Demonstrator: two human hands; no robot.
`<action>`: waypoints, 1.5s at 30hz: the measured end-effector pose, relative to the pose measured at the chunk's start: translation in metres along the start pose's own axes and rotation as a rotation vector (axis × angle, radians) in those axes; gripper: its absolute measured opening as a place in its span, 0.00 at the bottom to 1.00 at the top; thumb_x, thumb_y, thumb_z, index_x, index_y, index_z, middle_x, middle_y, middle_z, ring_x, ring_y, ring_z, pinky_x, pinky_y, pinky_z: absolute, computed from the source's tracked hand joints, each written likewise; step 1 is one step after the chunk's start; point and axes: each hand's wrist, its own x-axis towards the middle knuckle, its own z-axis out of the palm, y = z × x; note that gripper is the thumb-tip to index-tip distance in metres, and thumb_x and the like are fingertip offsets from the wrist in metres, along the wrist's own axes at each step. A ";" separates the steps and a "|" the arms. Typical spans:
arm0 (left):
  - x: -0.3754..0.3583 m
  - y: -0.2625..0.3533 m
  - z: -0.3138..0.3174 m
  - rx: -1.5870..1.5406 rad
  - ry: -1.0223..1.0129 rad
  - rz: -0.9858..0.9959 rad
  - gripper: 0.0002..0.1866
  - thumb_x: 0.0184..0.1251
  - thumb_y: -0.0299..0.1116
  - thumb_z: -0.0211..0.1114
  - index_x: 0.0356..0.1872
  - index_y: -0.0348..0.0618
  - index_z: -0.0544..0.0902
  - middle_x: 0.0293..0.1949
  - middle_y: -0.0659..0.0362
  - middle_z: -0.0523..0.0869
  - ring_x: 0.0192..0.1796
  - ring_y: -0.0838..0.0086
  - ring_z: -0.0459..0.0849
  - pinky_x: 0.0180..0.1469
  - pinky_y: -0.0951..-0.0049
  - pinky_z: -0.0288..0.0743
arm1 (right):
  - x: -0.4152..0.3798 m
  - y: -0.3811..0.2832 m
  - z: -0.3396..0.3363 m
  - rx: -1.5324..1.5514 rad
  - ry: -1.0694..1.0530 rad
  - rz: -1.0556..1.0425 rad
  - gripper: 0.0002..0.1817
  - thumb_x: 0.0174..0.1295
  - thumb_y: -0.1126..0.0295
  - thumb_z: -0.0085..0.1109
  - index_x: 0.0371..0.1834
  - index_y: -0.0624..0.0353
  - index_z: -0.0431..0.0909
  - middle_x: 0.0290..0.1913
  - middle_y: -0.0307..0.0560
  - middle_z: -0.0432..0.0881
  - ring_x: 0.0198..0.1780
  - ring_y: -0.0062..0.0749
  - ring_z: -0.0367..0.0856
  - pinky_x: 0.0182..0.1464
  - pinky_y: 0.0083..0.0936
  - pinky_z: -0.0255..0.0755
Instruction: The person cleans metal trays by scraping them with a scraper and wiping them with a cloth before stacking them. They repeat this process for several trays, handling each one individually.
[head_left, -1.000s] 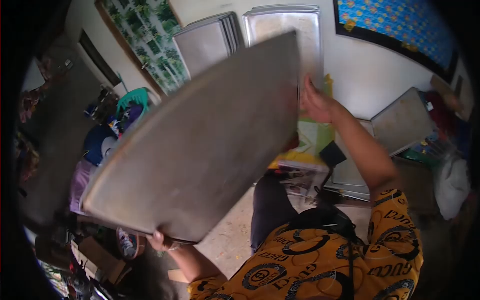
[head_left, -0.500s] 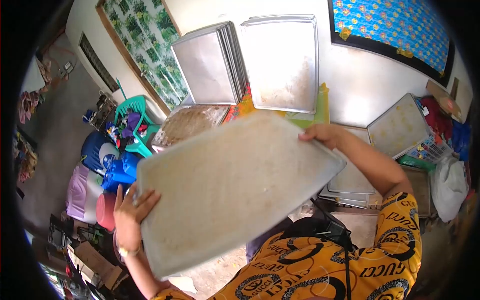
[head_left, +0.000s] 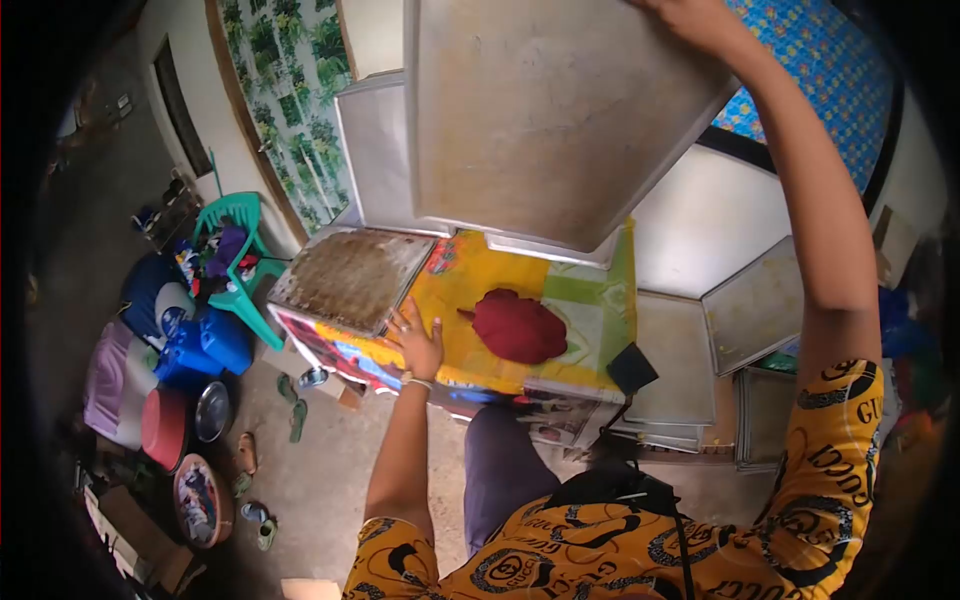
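Observation:
At the top of the view my right hand (head_left: 695, 22) grips the upper edge of a large metal baking tray (head_left: 560, 120), which is raised upright over the back of the table. Behind it, the tray hides most of the other trays leaning on the wall. My left hand (head_left: 418, 345) rests with fingers spread on the table's front edge, right beside a flat, brown-stained tray (head_left: 350, 275). Near the table's middle lies a dark red cloth (head_left: 518, 327), bunched up, on the yellow and green tablecloth (head_left: 455, 280).
Standing trays (head_left: 378, 150) lean at the back left. More trays (head_left: 670, 370) sit low at the right, one tilted (head_left: 755, 305). A green chair (head_left: 240, 260) with clothes, blue jugs (head_left: 205, 350), a red tub (head_left: 165, 425) and slippers (head_left: 298, 415) are at the left.
The tray has risen away from me toward the back wall in my right hand. My left hand has let go of it and come down to the table edge. The red cloth now shows.

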 end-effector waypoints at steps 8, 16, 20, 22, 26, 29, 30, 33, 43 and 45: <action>-0.017 0.045 0.076 0.118 -0.123 0.000 0.35 0.70 0.52 0.46 0.73 0.50 0.50 0.73 0.39 0.45 0.74 0.39 0.40 0.69 0.35 0.33 | 0.036 0.089 0.126 -0.296 -0.204 0.129 0.21 0.64 0.49 0.51 0.54 0.49 0.76 0.46 0.52 0.82 0.50 0.49 0.79 0.51 0.39 0.71; -0.018 0.043 0.076 0.069 -0.140 -0.036 0.33 0.70 0.51 0.46 0.72 0.46 0.54 0.72 0.39 0.47 0.73 0.39 0.41 0.70 0.37 0.33 | 0.015 0.160 0.250 -0.386 -0.336 0.301 0.20 0.66 0.50 0.48 0.58 0.40 0.74 0.48 0.47 0.82 0.52 0.44 0.79 0.52 0.47 0.69; -0.015 0.044 0.075 0.077 -0.168 -0.042 0.32 0.70 0.51 0.45 0.71 0.46 0.56 0.72 0.38 0.48 0.73 0.38 0.42 0.70 0.38 0.33 | 0.021 0.174 0.283 -0.432 -0.313 0.363 0.20 0.68 0.55 0.46 0.63 0.36 0.70 0.59 0.44 0.75 0.64 0.41 0.69 0.64 0.60 0.51; -0.017 0.044 0.076 0.077 -0.158 -0.036 0.32 0.71 0.51 0.44 0.71 0.45 0.57 0.72 0.38 0.50 0.73 0.38 0.43 0.70 0.38 0.34 | 0.004 0.182 0.308 -0.631 -0.168 0.295 0.24 0.67 0.55 0.48 0.67 0.35 0.64 0.65 0.44 0.68 0.69 0.44 0.61 0.65 0.63 0.48; -0.017 0.045 0.074 0.082 -0.164 -0.034 0.31 0.71 0.50 0.44 0.70 0.45 0.58 0.72 0.38 0.50 0.73 0.38 0.44 0.70 0.38 0.35 | -0.047 0.166 0.347 -0.736 -0.216 0.271 0.36 0.63 0.54 0.53 0.74 0.37 0.50 0.76 0.50 0.44 0.75 0.58 0.43 0.63 0.75 0.39; -0.017 0.046 0.074 0.082 -0.150 -0.027 0.31 0.71 0.50 0.44 0.70 0.46 0.58 0.72 0.39 0.50 0.73 0.39 0.44 0.70 0.38 0.35 | -0.135 0.118 0.359 -0.585 -0.346 0.205 0.38 0.60 0.54 0.56 0.74 0.40 0.52 0.76 0.55 0.41 0.75 0.58 0.42 0.62 0.78 0.39; -0.017 0.045 0.075 0.083 -0.139 -0.023 0.31 0.71 0.50 0.44 0.70 0.46 0.58 0.72 0.39 0.50 0.73 0.39 0.44 0.70 0.38 0.35 | -0.171 0.101 0.355 -0.523 -0.405 0.176 0.38 0.59 0.54 0.57 0.73 0.39 0.53 0.76 0.56 0.42 0.74 0.59 0.43 0.62 0.76 0.41; -0.017 0.043 0.077 0.076 -0.133 -0.031 0.31 0.71 0.50 0.44 0.70 0.46 0.59 0.72 0.39 0.51 0.73 0.39 0.45 0.70 0.39 0.35 | -0.289 0.075 0.336 -0.235 -0.337 0.084 0.29 0.60 0.63 0.54 0.66 0.46 0.64 0.70 0.59 0.58 0.72 0.54 0.53 0.67 0.65 0.45; -0.021 0.042 0.077 0.072 -0.107 -0.056 0.30 0.71 0.49 0.44 0.69 0.45 0.61 0.71 0.40 0.52 0.73 0.40 0.43 0.70 0.37 0.35 | -0.397 -0.022 0.251 -0.177 -0.621 0.361 0.32 0.57 0.54 0.61 0.66 0.47 0.66 0.69 0.64 0.56 0.71 0.59 0.52 0.70 0.60 0.41; -0.023 0.040 0.078 0.071 -0.097 -0.060 0.30 0.71 0.49 0.45 0.69 0.46 0.61 0.71 0.40 0.52 0.73 0.40 0.43 0.69 0.36 0.35 | -0.395 -0.043 0.251 -0.044 -0.647 0.343 0.38 0.56 0.52 0.61 0.70 0.42 0.57 0.73 0.60 0.44 0.74 0.61 0.41 0.70 0.61 0.38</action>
